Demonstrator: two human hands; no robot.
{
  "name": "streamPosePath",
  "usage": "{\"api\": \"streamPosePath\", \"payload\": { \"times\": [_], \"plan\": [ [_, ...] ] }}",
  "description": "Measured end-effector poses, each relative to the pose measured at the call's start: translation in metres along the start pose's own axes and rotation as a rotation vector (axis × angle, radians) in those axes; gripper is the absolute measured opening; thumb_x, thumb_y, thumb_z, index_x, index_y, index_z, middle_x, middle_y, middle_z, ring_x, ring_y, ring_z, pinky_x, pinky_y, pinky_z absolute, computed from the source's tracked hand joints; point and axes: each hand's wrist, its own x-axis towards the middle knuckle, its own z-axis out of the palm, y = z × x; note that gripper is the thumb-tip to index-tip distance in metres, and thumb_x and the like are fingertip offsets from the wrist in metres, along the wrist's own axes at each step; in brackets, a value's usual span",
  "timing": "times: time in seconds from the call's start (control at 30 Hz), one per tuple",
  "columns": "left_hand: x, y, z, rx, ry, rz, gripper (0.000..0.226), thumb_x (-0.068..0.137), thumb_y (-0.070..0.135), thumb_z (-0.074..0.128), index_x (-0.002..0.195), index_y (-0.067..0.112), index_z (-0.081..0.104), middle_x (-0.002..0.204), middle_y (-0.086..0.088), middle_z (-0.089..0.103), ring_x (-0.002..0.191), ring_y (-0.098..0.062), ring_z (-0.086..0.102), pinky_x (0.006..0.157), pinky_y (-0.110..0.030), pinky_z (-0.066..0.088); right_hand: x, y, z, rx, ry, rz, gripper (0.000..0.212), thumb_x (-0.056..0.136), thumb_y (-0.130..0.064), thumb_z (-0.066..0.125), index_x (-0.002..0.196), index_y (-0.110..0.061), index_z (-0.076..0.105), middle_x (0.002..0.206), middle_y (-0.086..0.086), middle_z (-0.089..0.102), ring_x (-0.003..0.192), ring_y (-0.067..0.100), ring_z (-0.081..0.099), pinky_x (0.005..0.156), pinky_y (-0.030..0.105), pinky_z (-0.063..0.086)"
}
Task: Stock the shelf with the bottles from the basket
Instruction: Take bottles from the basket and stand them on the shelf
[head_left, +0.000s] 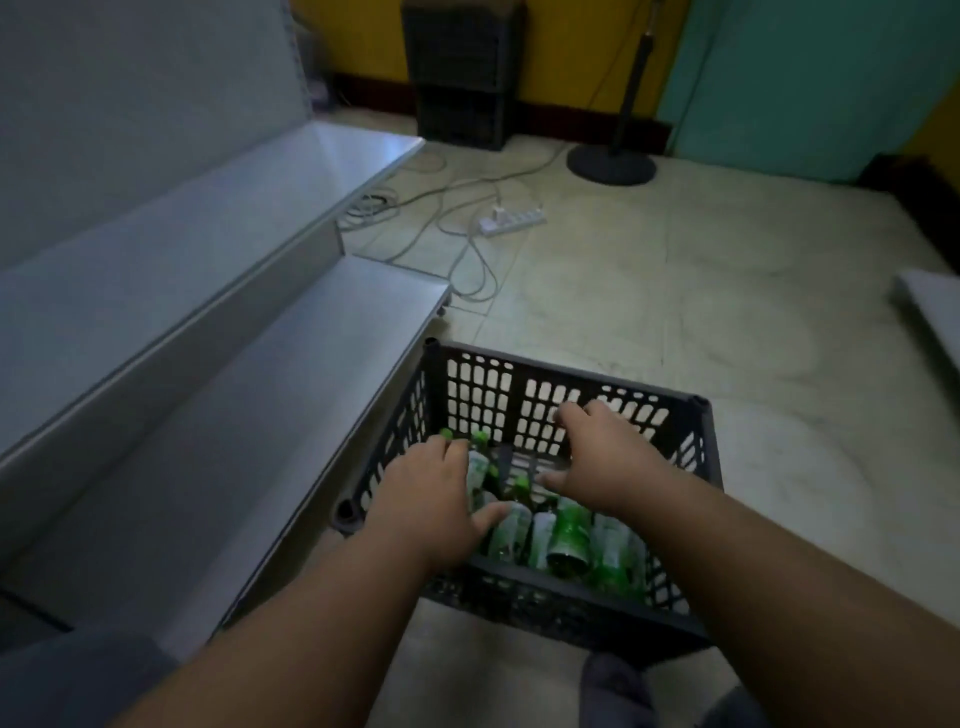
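Note:
A black perforated basket (571, 371) stands on the floor in front of me, holding several green bottles (571, 535) with white labels, lying on their sides. My left hand (426, 493) reaches into the basket's left side, fingers spread over the bottles, thumb touching one. My right hand (602, 457) hovers over the middle of the basket with fingers apart and nothing in it. The grey metal shelf (249, 415) runs along my left, its lower board beside the basket; both boards in view are bare.
A white power strip (511, 221) and loose cables (457, 260) lie on the tiled floor beyond the basket. A lamp-stand base (610, 163) and a dark cabinet (462, 73) stand by the yellow wall. Another grey board (930, 306) shows at the right edge.

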Motion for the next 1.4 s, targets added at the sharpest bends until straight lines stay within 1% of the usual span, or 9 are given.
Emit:
{"api": "streamPosePath", "payload": {
  "times": [0.17,0.3,0.53,0.77,0.9,1.0,1.13,1.27,1.4],
  "plan": [
    [0.034,0.021,0.075,-0.047,-0.044,-0.008,0.097,0.088,0.074,0.038,0.157,0.015,0.007,0.166,-0.006,0.006,0.152,-0.021,0.003,0.123,-0.036,0.006,0.051,0.058,0.067,0.182,-0.101,0.209,0.081,0.076,-0.054,0.075,0.141,-0.02,0.041,0.136,0.008,0.046,0.12,0.026,0.051,0.096,0.042,0.05],
    [0.046,0.027,0.115,-0.028,-0.162,-0.094,0.11,0.077,0.085,0.009,0.153,0.012,-0.021,0.159,-0.01,-0.031,0.146,-0.022,-0.029,0.122,-0.039,-0.009,0.089,0.087,0.108,0.267,-0.122,0.306,0.077,0.074,-0.056,0.076,0.134,-0.019,0.045,0.132,0.007,0.05,0.115,0.026,0.054,0.093,0.044,0.052],
    [0.055,0.018,0.148,0.044,-0.086,-0.03,0.097,0.09,0.073,0.018,0.153,-0.001,0.025,0.16,-0.022,0.022,0.149,-0.033,0.019,0.113,-0.046,0.017,0.155,0.109,0.17,0.315,-0.217,0.46,0.094,0.079,-0.064,0.068,0.148,-0.012,0.031,0.151,0.016,0.036,0.136,0.037,0.038,0.105,0.045,0.042],
    [0.058,0.016,0.151,0.089,-0.098,-0.015,0.098,0.088,0.072,0.028,0.151,-0.003,0.027,0.157,-0.023,0.029,0.146,-0.034,0.027,0.111,-0.045,0.02,0.193,0.116,0.202,0.174,-0.317,0.574,0.081,0.059,-0.068,0.075,0.118,-0.015,0.059,0.123,0.014,0.058,0.11,0.034,0.054,0.09,0.047,0.05],
    [0.057,0.019,0.146,0.053,-0.121,-0.051,0.1,0.088,0.074,0.023,0.155,0.001,0.01,0.163,-0.019,0.009,0.151,-0.028,0.006,0.118,-0.042,0.007,0.166,0.099,0.193,0.408,-0.232,0.615,0.094,0.062,-0.039,0.088,0.139,-0.02,0.038,0.135,0.012,0.049,0.121,0.034,0.051,0.087,0.042,0.052],
    [0.056,0.022,0.137,0.055,-0.134,-0.08,0.104,0.088,0.077,0.016,0.152,0.003,-0.017,0.161,-0.017,-0.021,0.149,-0.026,-0.02,0.122,-0.04,-0.005,0.139,0.09,0.173,0.567,-0.178,0.486,0.085,0.072,-0.024,0.084,0.137,-0.022,0.029,0.118,0.007,0.055,0.099,0.025,0.059,0.059,0.027,0.046],
    [0.044,0.019,0.111,-0.069,-0.121,-0.096,0.109,0.087,0.079,0.025,0.15,0.007,-0.026,0.159,-0.012,-0.031,0.147,-0.02,-0.028,0.122,-0.036,-0.01,0.103,0.06,0.101,0.556,0.0,0.259,0.061,0.07,-0.029,0.083,0.114,-0.027,0.04,0.101,0.001,0.06,0.085,0.019,0.063,0.064,0.036,0.057],
    [0.012,-0.004,0.048,-0.461,0.038,-0.171,0.109,0.081,0.068,0.061,0.159,0.017,0.005,0.166,0.002,0.007,0.151,-0.011,0.006,0.122,-0.031,0.014,0.06,-0.006,0.01,0.545,0.105,-0.045,0.056,0.069,-0.038,0.083,0.108,-0.029,0.045,0.097,-0.003,0.06,0.083,0.015,0.062,0.071,0.035,0.054],
    [-0.036,-0.046,-0.039,-0.622,0.22,-0.213,0.096,0.07,0.063,0.077,0.149,0.027,0.037,0.138,0.013,0.045,0.131,-0.009,0.044,0.105,-0.028,0.038,0.013,-0.099,-0.057,0.544,0.171,-0.355,0.06,0.068,-0.044,0.084,0.111,-0.029,0.045,0.104,-0.004,0.06,0.093,0.016,0.059,0.078,0.033,0.048]
  ]
}}
